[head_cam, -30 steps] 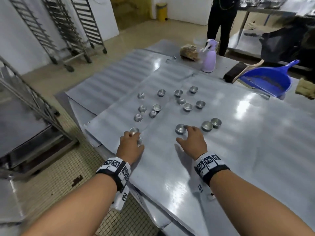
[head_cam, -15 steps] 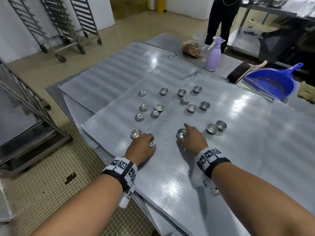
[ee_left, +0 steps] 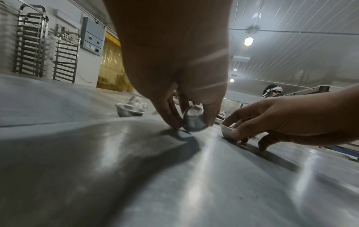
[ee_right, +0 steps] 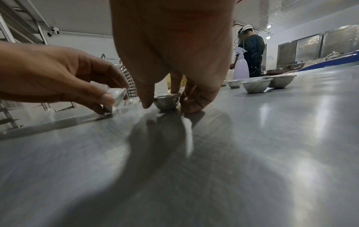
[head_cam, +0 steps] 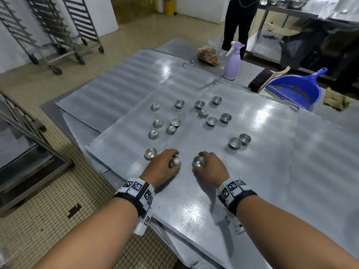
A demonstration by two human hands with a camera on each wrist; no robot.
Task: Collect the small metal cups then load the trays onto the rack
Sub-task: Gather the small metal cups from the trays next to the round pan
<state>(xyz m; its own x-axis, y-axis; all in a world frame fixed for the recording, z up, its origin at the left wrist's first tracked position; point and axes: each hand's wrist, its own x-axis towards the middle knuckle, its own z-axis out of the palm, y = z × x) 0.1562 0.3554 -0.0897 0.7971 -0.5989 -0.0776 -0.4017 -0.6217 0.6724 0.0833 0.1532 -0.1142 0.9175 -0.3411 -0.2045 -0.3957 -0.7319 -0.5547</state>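
Several small metal cups (head_cam: pixel 211 120) lie scattered over the top flat metal tray (head_cam: pixel 272 152), which rests on other trays. My left hand (head_cam: pixel 165 167) pinches one cup (head_cam: pixel 175 162) (ee_left: pixel 193 121), tilted on its side, between thumb and fingers just above the tray. My right hand (head_cam: pixel 210 167) curls its fingers around an upright cup (head_cam: pixel 198 162) (ee_right: pixel 167 100) standing on the tray. One more cup (head_cam: pixel 150 153) sits just left of my left hand, and a pair of cups (head_cam: pixel 240 141) sits to the right.
A lilac spray bottle (head_cam: pixel 232 63), a brush (head_cam: pixel 260 79), a blue dustpan (head_cam: pixel 299 90) and a brown bag (head_cam: pixel 208 55) stand at the table's far side. Tray racks (head_cam: pixel 58 26) stand at the far left, another rack (head_cam: pixel 23 133) close on my left. A person in black (head_cam: pixel 240 22) stands beyond the table.
My left hand has slid right from the tray's corner with a cup, leaving another cup behind. My right hand has drawn its cup back towards me; the hands are closer together.
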